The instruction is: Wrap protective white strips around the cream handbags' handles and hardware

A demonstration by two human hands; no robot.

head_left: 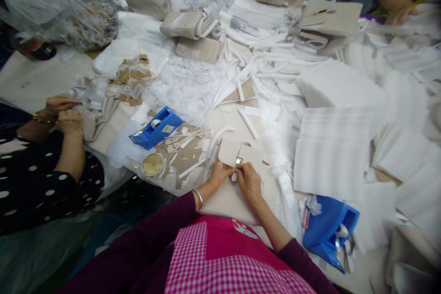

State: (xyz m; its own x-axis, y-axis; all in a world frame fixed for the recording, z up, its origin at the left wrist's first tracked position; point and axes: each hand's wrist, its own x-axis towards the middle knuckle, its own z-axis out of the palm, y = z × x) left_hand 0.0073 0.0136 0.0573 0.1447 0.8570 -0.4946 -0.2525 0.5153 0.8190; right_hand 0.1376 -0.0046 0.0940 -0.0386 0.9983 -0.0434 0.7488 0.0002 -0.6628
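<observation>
A small beige handbag [229,150] lies flat on the table in front of me, its flap towards me. A metal clasp [238,161] shines at the middle of the flap, with a short strap tab [234,177] hanging below it. My left hand [220,174] pinches at the tab from the left side. From the right, my right hand [250,181] meets it with fingertips closed at the tab, just under the clasp. The fingertips of both hands nearly touch and partly cover what they grip.
A blue tape dispenser [156,127] and a round tin [153,164] stand left, by beige scraps [186,154]. Another blue dispenser [327,229] is at right, near white foam sheets [330,151]. Co-workers' hands [67,112] work at the left and far side. More bags [182,24] lie beyond.
</observation>
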